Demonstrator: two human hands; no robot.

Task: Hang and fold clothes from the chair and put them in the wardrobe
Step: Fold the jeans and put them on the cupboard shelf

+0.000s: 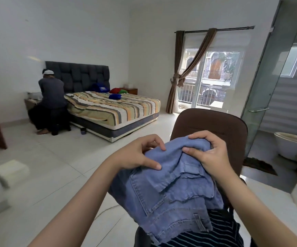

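Both hands grip the jeans (169,189) before the chair (215,122): left hand (135,154) pinching, right hand (210,154) bunching its top fold.

- You get bright daylight from the window (210,77), floor glare beneath it.
- Your left edge smears blurry; wide-angle bends the walls.

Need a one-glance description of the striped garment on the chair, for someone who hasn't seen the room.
Find the brown chair in the foreground, in front of the glass door. On its seat, below the blue denim garment that the left hand and right hand hold up, lies the striped garment. It is dark with thin pale stripes; the denim above it is plain blue.
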